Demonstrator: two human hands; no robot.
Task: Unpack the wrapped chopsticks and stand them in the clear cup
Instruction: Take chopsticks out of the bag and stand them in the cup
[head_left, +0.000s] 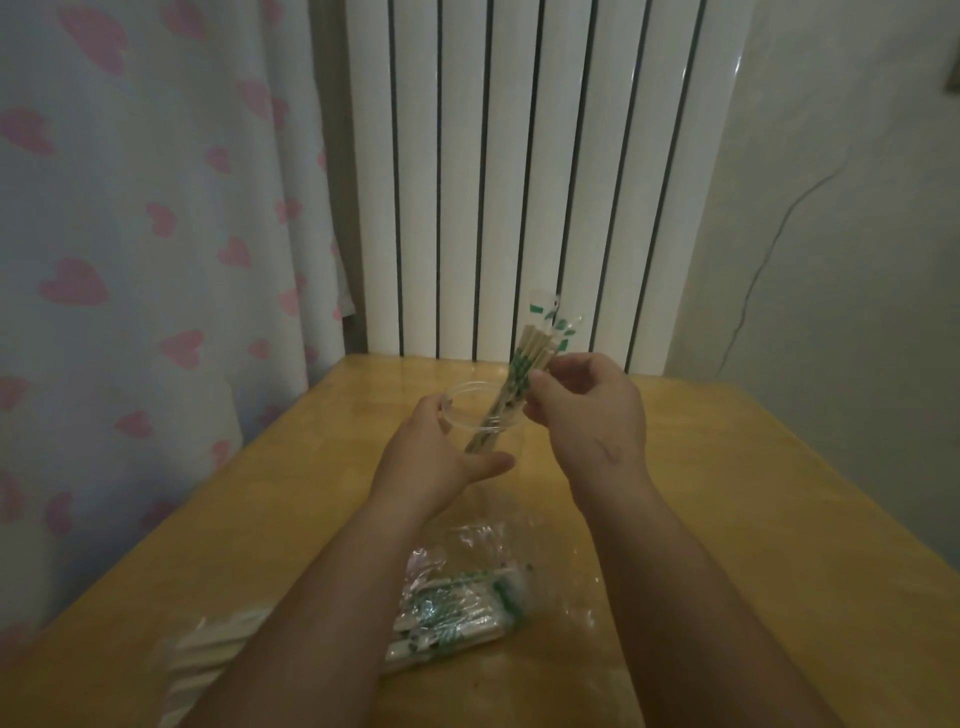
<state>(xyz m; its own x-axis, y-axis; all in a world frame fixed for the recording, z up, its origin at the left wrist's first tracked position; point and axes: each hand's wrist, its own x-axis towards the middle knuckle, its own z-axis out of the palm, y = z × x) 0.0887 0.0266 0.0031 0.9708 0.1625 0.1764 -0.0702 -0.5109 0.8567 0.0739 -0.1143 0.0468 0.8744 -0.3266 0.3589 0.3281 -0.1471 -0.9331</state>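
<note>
A clear cup (470, 397) stands on the wooden table (727, 519), and my left hand (441, 457) grips its near side. A bundle of chopsticks (524, 364) in green-printed wrappers leans inside the cup, tops sticking up to the right. My right hand (587, 410) pinches that bundle just above the cup's rim. Near me lies a clear plastic bag (467, 597) holding more wrapped chopsticks, partly hidden by my left forearm.
A second pack of pale chopsticks (218, 649) lies at the table's near left edge. Behind the table stand a white radiator (519, 182) and a curtain with pink hearts (130, 234). A plain wall is at the right.
</note>
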